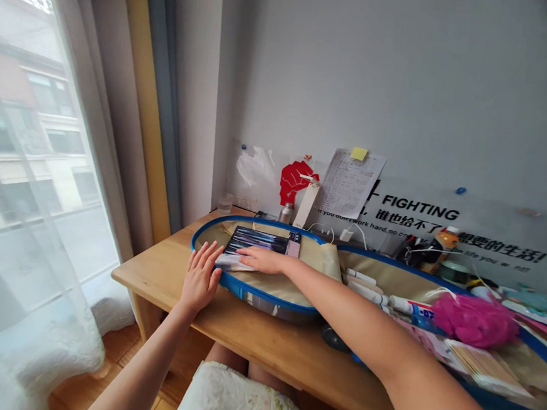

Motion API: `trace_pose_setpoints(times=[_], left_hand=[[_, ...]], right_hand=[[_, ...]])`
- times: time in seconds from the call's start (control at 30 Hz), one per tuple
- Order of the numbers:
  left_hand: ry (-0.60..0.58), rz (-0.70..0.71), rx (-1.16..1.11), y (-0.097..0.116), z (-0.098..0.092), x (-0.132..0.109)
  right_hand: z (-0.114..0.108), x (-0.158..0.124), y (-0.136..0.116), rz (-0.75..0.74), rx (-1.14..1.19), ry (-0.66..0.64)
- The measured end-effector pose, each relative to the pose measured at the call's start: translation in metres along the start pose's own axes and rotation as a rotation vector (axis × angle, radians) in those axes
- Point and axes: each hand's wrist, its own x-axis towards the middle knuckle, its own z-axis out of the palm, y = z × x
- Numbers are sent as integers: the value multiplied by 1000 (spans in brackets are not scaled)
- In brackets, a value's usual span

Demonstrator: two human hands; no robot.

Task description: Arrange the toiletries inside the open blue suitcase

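My left hand (203, 276) rests at the near left rim of a blue-edged, beige-lined oval bag or case (312, 277), its fingers spread and holding nothing. Stretched across the case, my right hand (265, 260) lies palm down with fingers extended over flat packets. Beneath and behind those fingers is a dark, glossy flat pack (261, 239) with a striped look; its exact kind cannot be made out. A whitish clear packet (233, 263) lies by the fingertips, partly covered by the right hand.
The other half (368, 261) of the blue-edged case holds a pink bath puff (477, 319), tubes (410, 305) and a pack of cotton swabs (488, 368). Bottles and a small silver bottle (286, 213) stand along the wall. The wooden desk's (154, 271) left edge is near a curtain.
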Motion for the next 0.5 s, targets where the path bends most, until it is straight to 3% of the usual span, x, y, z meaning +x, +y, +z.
trace_pose_setpoints(times=[0.13, 0.23, 0.3, 0.37, 0.5], left_hand=[[-4, -11, -4, 0, 0, 0], [-4, -12, -7, -1, 0, 0], [-7, -16, -12, -1, 0, 0], [-11, -23, -18, 0, 0, 0], [-2, -29, -34, 0, -1, 0]], right_hand=[[-45, -34, 14, 77, -29, 161], [-88, -87, 40, 177, -86, 283], [-116, -134, 63, 361, -249, 345], [-139, -184, 87, 659, -425, 400], [-160, -275, 125, 1037, -487, 485]])
